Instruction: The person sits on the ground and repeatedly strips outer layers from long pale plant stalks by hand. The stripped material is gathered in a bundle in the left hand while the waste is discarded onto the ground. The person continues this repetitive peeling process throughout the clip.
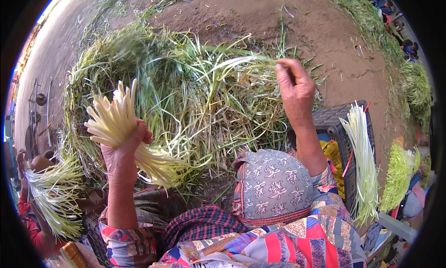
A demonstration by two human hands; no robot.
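Observation:
My left hand (130, 137) is closed around a thick bunch of pale, blanched chive-like stalks (111, 116). Their cream cut ends fan out above the fist, and thin yellow-green leaves trail below it. Up at the right, my right hand (295, 88) pinches a few thin green-and-white leaves (249, 58) between thumb and fingers. These strands stretch leftward and blur with motion. Beneath both hands spreads a large heap of loose green and straw-coloured leaves (209, 104). A grey flower-patterned cloth (275, 184) covers my knee near the right forearm.
At the right stands a black plastic crate (336, 125), with a bundle of pale stalks (362, 163) lying across its edge and yellow cloth (332, 160) beside it. A person in a red sleeve (35, 226) holds another bunch (54, 198) at left. Bare soil (334, 52) lies beyond the heap.

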